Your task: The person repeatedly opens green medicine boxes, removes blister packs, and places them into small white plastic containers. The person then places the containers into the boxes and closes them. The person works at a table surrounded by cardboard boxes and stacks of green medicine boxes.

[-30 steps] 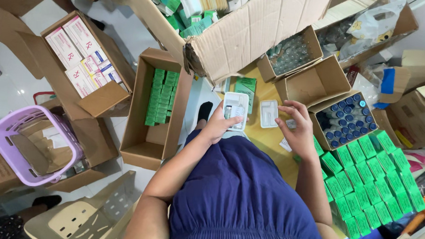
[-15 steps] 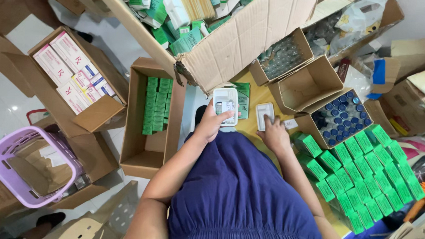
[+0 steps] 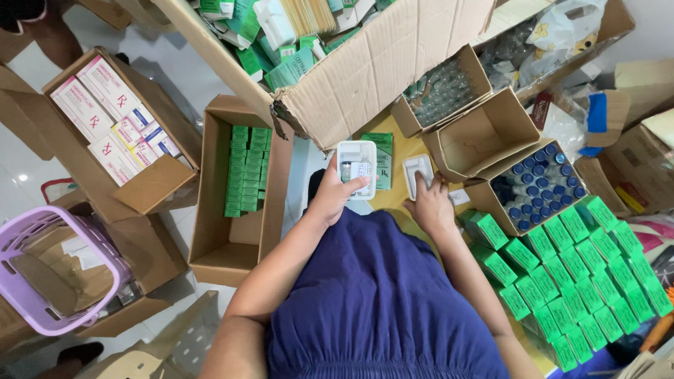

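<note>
My left hand (image 3: 332,198) holds a white plastic tray (image 3: 355,167) with a small vial in it, lifted just above the yellow table (image 3: 394,197). My right hand (image 3: 430,206) rests on a second empty white tray (image 3: 416,172) lying on the table. A flat green carton (image 3: 382,160) lies between the two trays. To the right stands an open box of blue-capped vials (image 3: 532,186). Rows of small green boxes (image 3: 576,268) stand on end by my right arm.
A cardboard box with stacked green boxes (image 3: 247,170) sits on the floor at left. A large carton of green and white packs (image 3: 283,28) is above. An empty cardboard box (image 3: 481,137), a box of clear vials (image 3: 441,92), a purple basket (image 3: 38,267) and a box of pink-and-white packs (image 3: 112,127) surround me.
My right hand has moved left from beside the vial box onto the empty white tray. My left hand keeps hold of the tray with the vial.
</note>
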